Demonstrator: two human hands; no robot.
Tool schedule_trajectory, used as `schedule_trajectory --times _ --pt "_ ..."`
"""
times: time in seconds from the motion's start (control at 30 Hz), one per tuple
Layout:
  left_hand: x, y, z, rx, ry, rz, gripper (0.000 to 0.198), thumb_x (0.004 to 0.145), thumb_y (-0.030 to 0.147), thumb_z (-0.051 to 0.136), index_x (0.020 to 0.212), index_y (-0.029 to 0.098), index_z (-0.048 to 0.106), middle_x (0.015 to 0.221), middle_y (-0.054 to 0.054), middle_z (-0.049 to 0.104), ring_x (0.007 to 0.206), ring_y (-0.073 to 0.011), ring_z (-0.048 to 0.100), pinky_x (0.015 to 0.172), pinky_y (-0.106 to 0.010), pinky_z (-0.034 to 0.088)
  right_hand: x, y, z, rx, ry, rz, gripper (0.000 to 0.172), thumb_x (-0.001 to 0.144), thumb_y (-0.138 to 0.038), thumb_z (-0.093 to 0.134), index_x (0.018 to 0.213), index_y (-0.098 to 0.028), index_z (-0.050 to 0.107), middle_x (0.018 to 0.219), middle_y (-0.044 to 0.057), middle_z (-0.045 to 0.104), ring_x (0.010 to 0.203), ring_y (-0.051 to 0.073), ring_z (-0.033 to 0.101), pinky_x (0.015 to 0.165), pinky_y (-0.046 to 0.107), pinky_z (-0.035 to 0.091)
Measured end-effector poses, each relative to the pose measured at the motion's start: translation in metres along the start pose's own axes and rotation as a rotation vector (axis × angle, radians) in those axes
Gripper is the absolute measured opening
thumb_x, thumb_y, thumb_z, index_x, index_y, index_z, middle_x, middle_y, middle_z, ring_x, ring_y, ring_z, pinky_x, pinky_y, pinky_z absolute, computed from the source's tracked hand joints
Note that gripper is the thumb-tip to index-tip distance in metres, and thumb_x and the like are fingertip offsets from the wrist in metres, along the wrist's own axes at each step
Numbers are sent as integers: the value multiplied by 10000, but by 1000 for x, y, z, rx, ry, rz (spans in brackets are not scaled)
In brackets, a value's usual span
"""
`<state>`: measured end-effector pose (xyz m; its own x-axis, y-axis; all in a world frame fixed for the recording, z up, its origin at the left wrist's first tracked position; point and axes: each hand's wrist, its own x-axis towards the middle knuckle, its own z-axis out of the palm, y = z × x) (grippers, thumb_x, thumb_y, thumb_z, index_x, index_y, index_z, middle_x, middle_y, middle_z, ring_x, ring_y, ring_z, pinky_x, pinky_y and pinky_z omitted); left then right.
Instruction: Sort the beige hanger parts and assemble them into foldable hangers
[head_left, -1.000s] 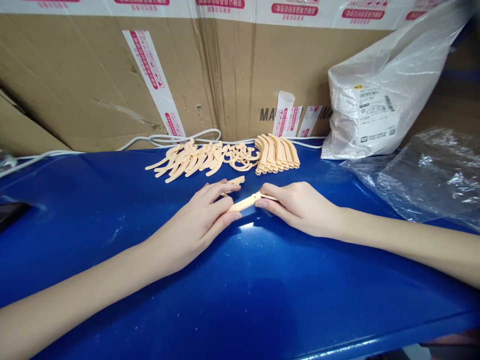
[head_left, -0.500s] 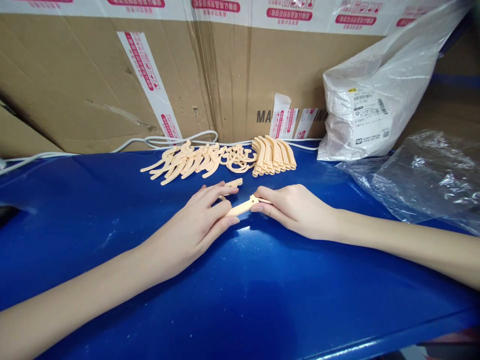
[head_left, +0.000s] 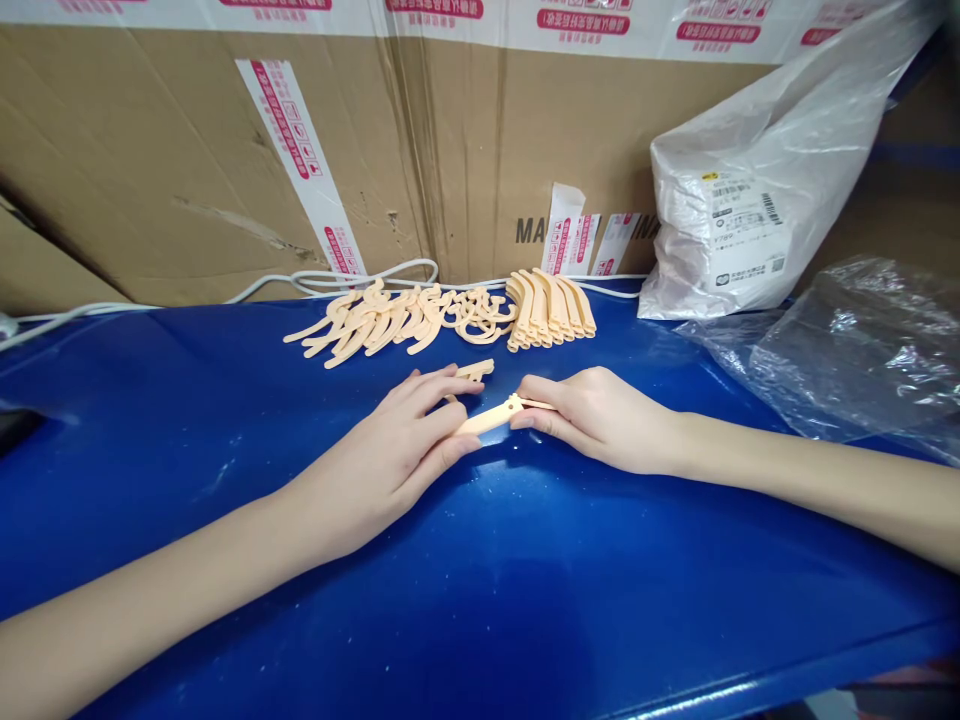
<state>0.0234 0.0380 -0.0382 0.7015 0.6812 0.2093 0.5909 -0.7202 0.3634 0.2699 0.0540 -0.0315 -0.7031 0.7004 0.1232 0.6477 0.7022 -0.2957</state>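
Note:
My left hand [head_left: 397,440] is closed on a cream plastic arm [head_left: 491,416], which looks like part of a folding clothes hanger. A small hole shows near the arm's right end. Between the thumb and fingers of my right hand [head_left: 600,415] is a thin cream plastic piece [head_left: 538,404], mostly hidden by the fingers. Its tip meets the holed end of the arm; whether the two are joined, I cannot tell. Another cream plastic piece [head_left: 477,370] pokes out past my left fingertips, partly covered by them.
Behind my hands lie a loose pile of curved cream pieces [head_left: 375,325], several hook-shaped pieces [head_left: 480,318] and a neat row of curved arms [head_left: 551,310]. A white cable [head_left: 315,280] runs along a cardboard box [head_left: 465,150]. Plastic bags [head_left: 750,220] stand right on the blue table [head_left: 487,600].
Both hands and the pieces between them appear slightly farther right, as the view has shifted a little. The hold of each hand looks the same.

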Motion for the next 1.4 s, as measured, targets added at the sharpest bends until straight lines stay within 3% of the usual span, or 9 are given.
schedule_trajectory --times 0.3,0.73,0.87,1.03,1.17,1.4 --pt "-1 -2 2 -7 -3 8 367 1036 362 357 1287 274 610 1458 -39 509 1434 -258 350 1202 -534 280 -3 2 5 -237 49 -62 531 1043 -519 155 873 -178 526 609 6 552 448 114 372 483 265 155" --pt "1 -2 2 12 -29 3 406 1037 383 344 1299 225 611 1443 -62 525 1425 -266 360 1195 -525 300 -3 1 4 -521 15 -136 545 1056 -438 114 898 -166 559 702 53 641 449 127 438 480 296 125" --pt "1 -3 2 12 -13 7 389 1036 384 357 1279 229 618 1437 -56 531 1426 -254 353 1193 -497 312 -1 0 3 -404 -1 -79 487 1054 -462 187 905 -167 545 709 43 629 448 114 405 489 283 139" --pt "1 -3 2 -8 17 11 362 1034 369 370 1283 258 608 1469 -41 499 1421 -243 365 1184 -476 333 1 -1 -1 -8 -20 29 383 1036 -467 332 827 -186 486 604 -38 474 491 101 409 514 252 208" --pt "0 -3 2 -11 30 17 344 1033 348 383 1269 242 610 1472 -42 492 1401 -232 393 1181 -446 342 1 -1 -5 238 29 20 383 1021 -466 399 763 -188 451 641 -49 467 534 82 412 545 232 263" --pt "0 -4 4 15 15 29 378 1038 343 362 1314 225 592 1463 -58 499 1408 -246 382 1186 -470 330 1 -1 -5 8 -54 85 375 1020 -496 372 803 -198 445 594 -50 421 508 105 418 530 253 212"
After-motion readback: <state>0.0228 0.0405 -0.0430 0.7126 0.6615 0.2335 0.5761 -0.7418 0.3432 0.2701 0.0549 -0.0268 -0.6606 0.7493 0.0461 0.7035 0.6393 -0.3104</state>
